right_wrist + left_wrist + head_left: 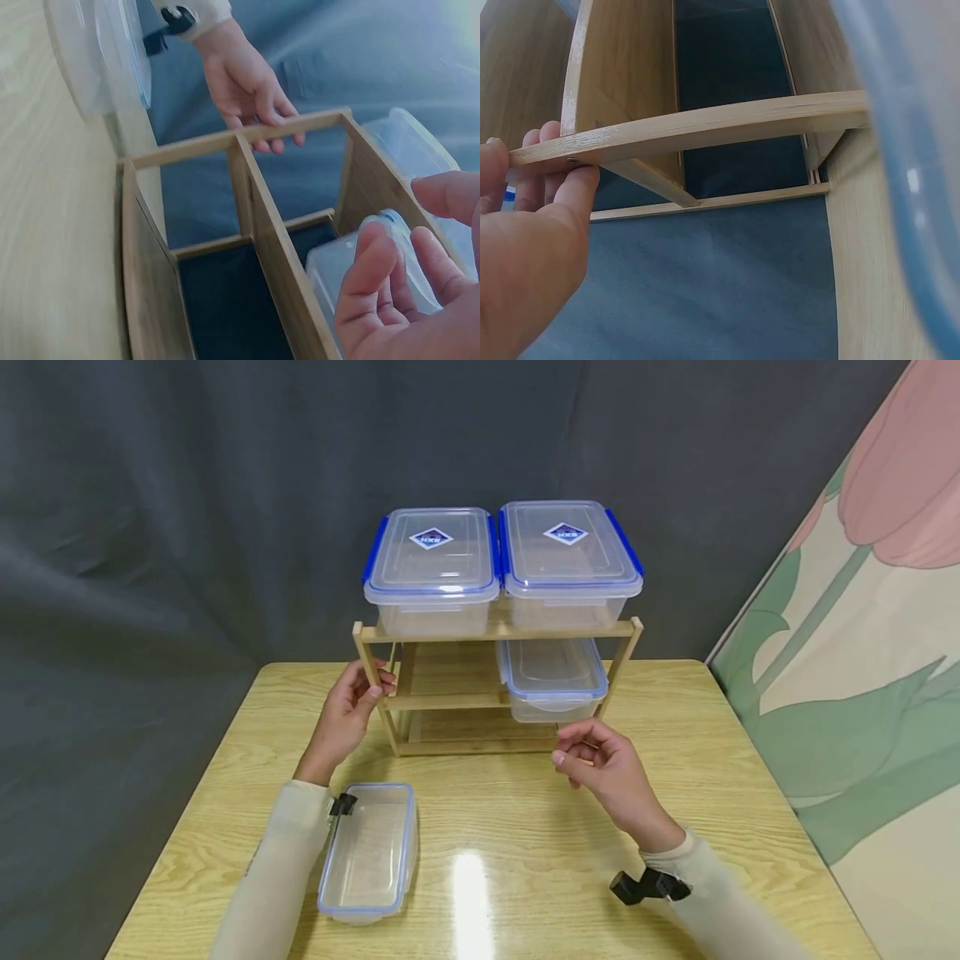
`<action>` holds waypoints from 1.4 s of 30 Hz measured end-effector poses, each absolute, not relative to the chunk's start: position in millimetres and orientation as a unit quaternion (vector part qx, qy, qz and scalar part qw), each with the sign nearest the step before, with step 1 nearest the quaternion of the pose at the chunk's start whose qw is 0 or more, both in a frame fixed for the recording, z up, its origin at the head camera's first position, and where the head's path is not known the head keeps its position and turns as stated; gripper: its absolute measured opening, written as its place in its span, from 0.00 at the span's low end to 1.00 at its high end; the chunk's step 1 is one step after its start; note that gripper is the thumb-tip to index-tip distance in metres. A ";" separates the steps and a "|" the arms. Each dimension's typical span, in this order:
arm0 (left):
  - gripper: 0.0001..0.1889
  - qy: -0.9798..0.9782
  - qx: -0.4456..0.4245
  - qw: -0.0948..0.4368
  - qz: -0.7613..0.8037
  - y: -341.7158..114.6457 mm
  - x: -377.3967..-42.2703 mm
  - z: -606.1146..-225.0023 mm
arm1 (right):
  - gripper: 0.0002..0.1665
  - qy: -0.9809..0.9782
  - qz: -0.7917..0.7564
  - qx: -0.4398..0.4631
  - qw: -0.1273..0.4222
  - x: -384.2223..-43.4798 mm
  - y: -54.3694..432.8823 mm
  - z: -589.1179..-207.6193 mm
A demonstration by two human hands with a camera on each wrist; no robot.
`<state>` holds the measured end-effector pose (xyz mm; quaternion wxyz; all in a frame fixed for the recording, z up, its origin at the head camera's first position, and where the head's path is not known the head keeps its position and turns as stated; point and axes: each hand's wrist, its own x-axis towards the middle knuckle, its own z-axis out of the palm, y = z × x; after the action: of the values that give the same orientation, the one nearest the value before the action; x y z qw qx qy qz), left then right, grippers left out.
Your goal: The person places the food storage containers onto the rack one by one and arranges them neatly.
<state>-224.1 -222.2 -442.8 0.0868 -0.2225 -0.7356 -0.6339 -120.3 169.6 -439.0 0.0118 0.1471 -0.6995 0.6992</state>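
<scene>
A wooden rack with several levels stands on the table. My left hand grips its left front post, thumb on one side and fingers behind, as the left wrist view also shows. On the middle shelf, at the right, sits a lidded plastic container with a blue seal. My right hand hovers just in front of and below that container, fingers loosely bent, holding nothing. In the right wrist view, the right thumb and fingers are apart from each other.
Two lidded containers with blue clips, a left one and a right one, sit side by side on the rack's top. Another clear container stands on the table beside my left forearm. A dark curtain hangs behind.
</scene>
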 end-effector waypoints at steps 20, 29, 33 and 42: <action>0.19 -0.745 -0.217 0.052 -0.629 -228.9 -225.2 -432.7 | 0.14 -0.699 0.677 0.204 -0.108 -104.1 110.1 -482.6; 0.18 -0.755 -0.214 0.050 -0.617 -230.4 -227.0 -433.4 | 0.15 -0.680 0.682 0.207 -0.173 -94.3 83.0 -501.4; 0.18 -0.761 -0.216 0.050 -0.610 -230.4 -226.4 -432.8 | 0.17 -0.667 0.687 0.205 -0.206 -89.7 71.5 -509.5; 0.17 -0.769 -0.220 0.052 -0.598 -230.4 -226.1 -432.5 | 0.24 -0.650 0.689 0.187 -0.259 -82.3 54.0 -520.8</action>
<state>-226.1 -230.4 -432.5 0.0522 -0.2195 -0.7693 -0.5978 -82.3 54.0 -520.8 -0.2595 0.1870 -0.6501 0.6892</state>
